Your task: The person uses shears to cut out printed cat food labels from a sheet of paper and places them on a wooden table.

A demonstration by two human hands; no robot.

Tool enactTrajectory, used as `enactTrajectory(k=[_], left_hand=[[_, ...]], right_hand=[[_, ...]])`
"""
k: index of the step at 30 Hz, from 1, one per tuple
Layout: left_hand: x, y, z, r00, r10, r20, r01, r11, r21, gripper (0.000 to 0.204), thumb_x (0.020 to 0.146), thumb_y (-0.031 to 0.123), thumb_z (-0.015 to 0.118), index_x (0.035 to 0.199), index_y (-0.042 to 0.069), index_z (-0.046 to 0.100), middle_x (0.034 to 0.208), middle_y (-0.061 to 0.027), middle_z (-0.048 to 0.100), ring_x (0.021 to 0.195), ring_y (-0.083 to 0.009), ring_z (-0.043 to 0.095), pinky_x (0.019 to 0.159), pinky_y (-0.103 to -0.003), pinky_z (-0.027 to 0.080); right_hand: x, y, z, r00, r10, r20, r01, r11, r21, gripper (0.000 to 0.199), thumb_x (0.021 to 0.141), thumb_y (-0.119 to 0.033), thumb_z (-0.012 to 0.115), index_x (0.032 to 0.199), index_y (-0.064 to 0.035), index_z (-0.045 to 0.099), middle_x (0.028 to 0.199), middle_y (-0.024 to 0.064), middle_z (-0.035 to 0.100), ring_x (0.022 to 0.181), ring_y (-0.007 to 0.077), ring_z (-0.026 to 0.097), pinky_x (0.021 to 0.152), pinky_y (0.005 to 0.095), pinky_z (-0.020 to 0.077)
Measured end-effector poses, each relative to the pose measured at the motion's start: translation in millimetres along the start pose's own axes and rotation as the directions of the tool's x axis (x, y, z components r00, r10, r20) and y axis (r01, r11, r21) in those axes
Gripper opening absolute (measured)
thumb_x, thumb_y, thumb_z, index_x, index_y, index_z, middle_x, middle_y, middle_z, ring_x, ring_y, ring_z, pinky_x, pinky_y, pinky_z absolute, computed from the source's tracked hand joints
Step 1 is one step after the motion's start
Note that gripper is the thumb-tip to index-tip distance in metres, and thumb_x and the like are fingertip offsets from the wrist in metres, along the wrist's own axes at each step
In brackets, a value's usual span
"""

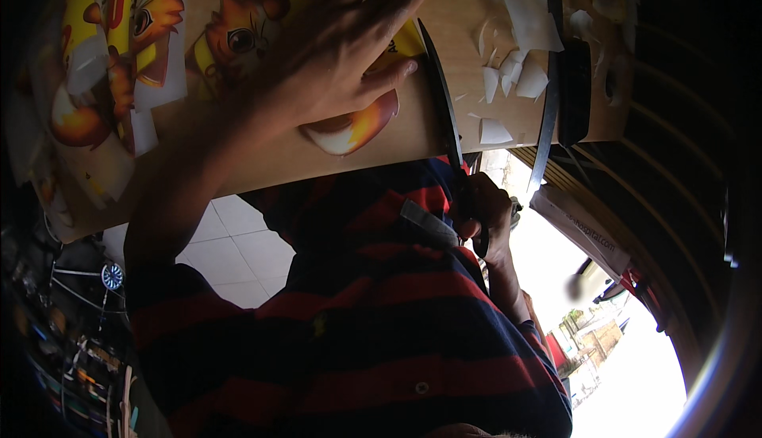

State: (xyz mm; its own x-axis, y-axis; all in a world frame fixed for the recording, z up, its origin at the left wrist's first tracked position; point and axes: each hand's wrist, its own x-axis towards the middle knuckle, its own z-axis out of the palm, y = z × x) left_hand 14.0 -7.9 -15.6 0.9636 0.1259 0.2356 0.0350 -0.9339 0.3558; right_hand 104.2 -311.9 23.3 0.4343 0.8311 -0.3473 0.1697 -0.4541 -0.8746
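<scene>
My left hand (pixel 341 61) lies flat, its fingers stretched out, across a printed cartoon animal cut-out with an orange furry head (pixel 242 37) and yellow parts. An orange tail with a white tip (pixel 341 132) shows below the hand; the middle of the print is hidden under it. At the table's near edge, my right hand (pixel 490 204) is closed round the dark handle of what looks like a pair of scissors. Their long dark blade (pixel 440 81) points away from me, just right of the cut-out. Whether the blades are apart I cannot tell.
Similar cartoon prints (pixel 151 29) lie at the left of the brown table (pixel 270 188). White paper scraps (pixel 524 9) are scattered at the right. Beside them are a long metal strip (pixel 544 140) and a black block (pixel 575 92). Tiled floor (pixel 230 235) shows below.
</scene>
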Motion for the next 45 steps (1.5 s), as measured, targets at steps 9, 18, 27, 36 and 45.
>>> enactTrajectory(k=[9,18,27,36,45], left_hand=[[-0.3,-1.7,1.8,1.0,0.015,0.002,-0.015,1.0,0.013,0.082,0.089,0.042,0.058,0.147,-0.006,0.024,0.15,-0.0277,0.031,0.141,-0.0381,0.032,0.117,-0.057,0.022],[0.6,-1.0,1.2,1.0,0.007,0.023,-0.008,1.0,0.025,0.08,0.091,0.043,0.053,0.147,-0.007,0.023,0.151,-0.0273,0.03,0.143,-0.0373,0.03,0.118,-0.055,0.021],[0.5,-2.2,0.4,0.999,0.02,0.029,-0.021,0.999,0.026,0.079,0.091,0.042,0.054,0.146,-0.008,0.024,0.15,-0.028,0.031,0.143,-0.0382,0.029,0.118,-0.055,0.02],[-0.2,-1.7,0.8,0.999,0.021,0.025,-0.021,1.0,0.012,0.08,0.091,0.041,0.055,0.146,-0.008,0.024,0.149,-0.029,0.032,0.142,-0.0391,0.031,0.118,-0.055,0.021],[-0.8,-0.7,1.6,1.0,-0.01,-0.016,0.01,0.999,-0.036,0.076,0.094,0.039,0.051,0.148,-0.005,0.02,0.151,-0.0289,0.028,0.142,-0.0391,0.03,0.119,-0.054,0.02]], right_hand=[[1.8,-6.2,0.1,0.999,0.04,-0.033,-0.042,0.998,-0.049,0.068,0.074,-0.067,0.067,0.072,0.0008,0.061,0.07,0.0113,0.056,0.061,0.0246,0.056,0.054,0.0363,0.0402],[4.5,-4.0,-5.8,0.999,-0.043,0.033,0.048,0.983,-0.179,0.088,0.076,-0.082,0.048,0.085,0.0034,0.063,0.069,0.0079,0.059,0.06,0.0172,0.06,0.055,0.0294,0.0439],[4.9,-11.1,-2.1,0.999,0.045,0.003,-0.044,0.987,-0.155,0.092,0.076,-0.084,0.044,0.089,0.0048,0.061,0.068,0.0061,0.058,0.059,0.0142,0.059,0.052,0.0279,0.0431],[7.9,-13.8,-2.3,0.999,0.038,0.004,-0.037,0.986,-0.163,0.092,0.076,-0.085,0.043,0.087,0.0044,0.06,0.067,0.0055,0.058,0.058,0.0128,0.058,0.052,0.0268,0.0432],[4.2,-11.5,2.1,0.998,0.064,-0.028,-0.068,0.981,-0.181,0.085,0.074,-0.083,0.049,0.082,0.0018,0.059,0.065,0.0026,0.057,0.056,0.0117,0.057,0.05,0.0265,0.0427]])
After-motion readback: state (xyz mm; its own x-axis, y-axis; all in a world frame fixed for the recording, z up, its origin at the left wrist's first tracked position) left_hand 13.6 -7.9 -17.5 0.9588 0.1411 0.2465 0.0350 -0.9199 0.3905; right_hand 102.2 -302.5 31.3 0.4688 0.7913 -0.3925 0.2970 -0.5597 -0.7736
